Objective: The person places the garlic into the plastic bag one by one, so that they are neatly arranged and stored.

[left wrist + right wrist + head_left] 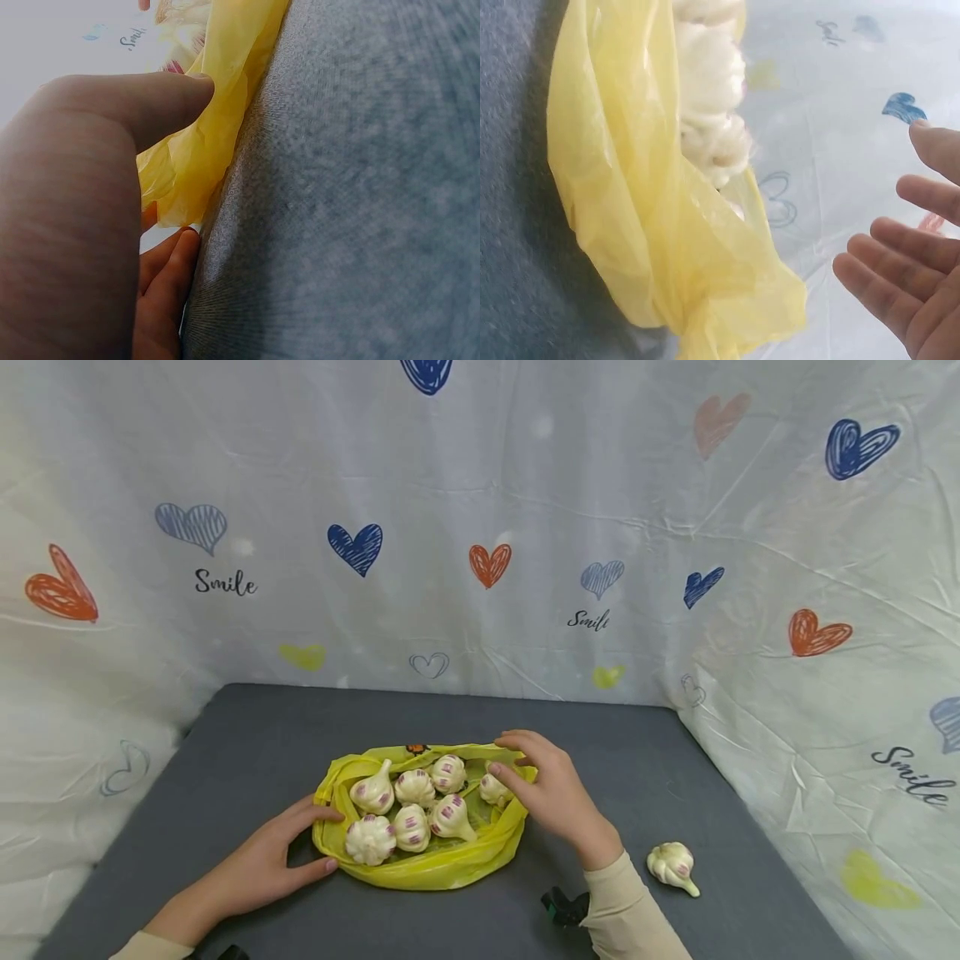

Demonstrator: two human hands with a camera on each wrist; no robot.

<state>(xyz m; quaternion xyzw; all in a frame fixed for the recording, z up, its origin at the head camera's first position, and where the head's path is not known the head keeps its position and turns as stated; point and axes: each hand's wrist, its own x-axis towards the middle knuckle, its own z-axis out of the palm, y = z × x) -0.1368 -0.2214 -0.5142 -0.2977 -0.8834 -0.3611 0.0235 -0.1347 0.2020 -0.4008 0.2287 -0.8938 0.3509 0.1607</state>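
A yellow plastic bag, its mouth rolled wide, holds several white-and-purple garlic bulbs. Against the bag's left side rests my left hand, fingertips at the rim and thumb apart from them at the lower left. The left wrist view shows the thumb straight, overlapping the yellow plastic. Over the right end of the bag is my right hand, close to a single garlic bulb. Its fingers are spread and hold nothing in the right wrist view.
One loose garlic bulb lies on the dark grey table, right of my right forearm. A black device sits by the right wrist. White curtains printed with hearts stand behind the table and along both sides.
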